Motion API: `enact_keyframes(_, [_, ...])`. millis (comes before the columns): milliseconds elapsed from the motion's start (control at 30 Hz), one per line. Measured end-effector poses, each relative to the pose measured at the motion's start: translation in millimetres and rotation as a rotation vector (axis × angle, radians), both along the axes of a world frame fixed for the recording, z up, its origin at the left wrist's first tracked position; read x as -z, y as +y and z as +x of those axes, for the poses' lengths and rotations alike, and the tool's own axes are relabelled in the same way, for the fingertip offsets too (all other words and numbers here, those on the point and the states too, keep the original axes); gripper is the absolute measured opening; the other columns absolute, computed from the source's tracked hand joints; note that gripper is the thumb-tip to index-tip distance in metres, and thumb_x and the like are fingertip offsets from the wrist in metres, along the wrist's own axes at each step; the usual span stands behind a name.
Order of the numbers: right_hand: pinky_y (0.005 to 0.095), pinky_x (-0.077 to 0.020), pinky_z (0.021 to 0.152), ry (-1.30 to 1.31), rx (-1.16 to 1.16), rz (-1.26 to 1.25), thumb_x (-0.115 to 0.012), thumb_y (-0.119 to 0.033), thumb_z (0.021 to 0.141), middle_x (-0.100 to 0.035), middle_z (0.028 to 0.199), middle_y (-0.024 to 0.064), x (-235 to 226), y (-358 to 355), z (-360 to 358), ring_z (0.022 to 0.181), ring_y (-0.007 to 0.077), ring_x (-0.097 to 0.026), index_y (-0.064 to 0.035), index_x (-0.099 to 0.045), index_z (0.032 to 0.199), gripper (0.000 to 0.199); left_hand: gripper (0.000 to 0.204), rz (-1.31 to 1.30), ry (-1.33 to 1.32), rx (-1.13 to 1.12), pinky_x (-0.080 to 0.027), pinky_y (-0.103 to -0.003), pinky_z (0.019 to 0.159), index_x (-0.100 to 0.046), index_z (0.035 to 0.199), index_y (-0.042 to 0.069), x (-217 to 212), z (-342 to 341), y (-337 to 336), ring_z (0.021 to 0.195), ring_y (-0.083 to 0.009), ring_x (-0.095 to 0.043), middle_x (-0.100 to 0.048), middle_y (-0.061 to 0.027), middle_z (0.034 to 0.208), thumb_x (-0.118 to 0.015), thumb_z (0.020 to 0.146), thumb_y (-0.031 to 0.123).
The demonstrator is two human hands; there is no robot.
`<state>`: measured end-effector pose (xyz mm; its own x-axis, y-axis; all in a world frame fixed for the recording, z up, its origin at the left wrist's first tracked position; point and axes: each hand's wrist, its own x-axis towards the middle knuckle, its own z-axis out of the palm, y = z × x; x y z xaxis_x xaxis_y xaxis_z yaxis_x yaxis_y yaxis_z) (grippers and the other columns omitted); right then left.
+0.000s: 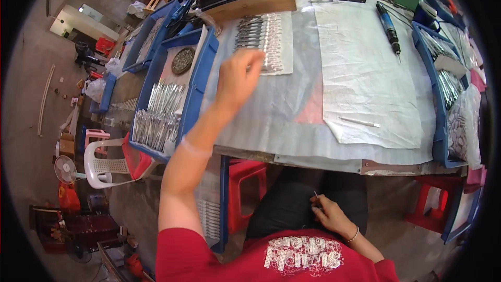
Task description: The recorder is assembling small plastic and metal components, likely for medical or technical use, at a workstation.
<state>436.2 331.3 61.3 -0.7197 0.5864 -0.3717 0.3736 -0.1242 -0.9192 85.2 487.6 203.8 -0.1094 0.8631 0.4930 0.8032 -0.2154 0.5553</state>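
My left hand (239, 75) reaches over the table at the near edge of a row of slim metal pieces with pale ends (274, 36), laid side by side on a white sheet (287, 55). Its fingers are curled closed, and what they pinch, if anything, is hidden. Down at my lap, my right hand (332, 216) is closed on a thin metal rod (315, 194), whose tip pokes up past the fingers. A single slim silvery piece (360, 121) lies on the white cloth (373, 83) to the right.
On the left, a blue tray (201, 75) holds bundles of shiny metal pieces (156, 125) and a round dark disc (183, 60). An electric screwdriver (389, 27) lies at the far right. Beyond it stands another blue bin (438, 141) of metal parts. A wooden box (250, 5) sits at the back.
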Motion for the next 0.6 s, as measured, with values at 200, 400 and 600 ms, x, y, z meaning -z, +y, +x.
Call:
enact_keyframes(200, [0.0282,-0.0474,0.052,-0.066,0.079,-0.158,-0.059,-0.011,0.09,-0.062,0.068,0.0093,10.3,7.7,8.3,0.054,0.0138,-0.061,-0.0016,-0.054,0.108,0.021,0.024,0.051,0.509,-0.155,-0.048,-0.045,0.081,-0.066,0.1,0.006,57.8,-81.6,152.0,0.094,-0.0344,-0.062,-0.065,-0.0119,0.104,-0.05,0.082,0.005])
enact_keyframes(400, [0.0276,-0.0473,0.051,-0.081,0.147,-0.267,-0.061,-0.011,0.088,-0.059,0.061,0.0063,14.2,23.3,7.6,0.052,0.0124,-0.06,-0.0016,-0.058,0.104,0.019,0.025,-0.09,0.848,-0.17,-0.043,-0.045,0.086,-0.062,0.106,0.007,76.2,-107.3,195.0,0.093,-0.0303,-0.063,-0.066,-0.0122,0.099,-0.051,0.083,0.005])
enact_keyframes(600, [0.0277,-0.0475,0.05,-0.101,0.109,-0.252,-0.062,-0.011,0.088,-0.06,0.06,0.0066,15.4,30.2,4.0,0.052,0.0127,-0.061,-0.0012,-0.058,0.103,0.018,0.016,0.089,1.01,-0.075,-0.04,-0.043,0.088,-0.059,0.096,0.008,58.8,-112.9,192.8,0.087,-0.0241,-0.063,-0.065,-0.0076,0.085,-0.049,0.084,0.004])
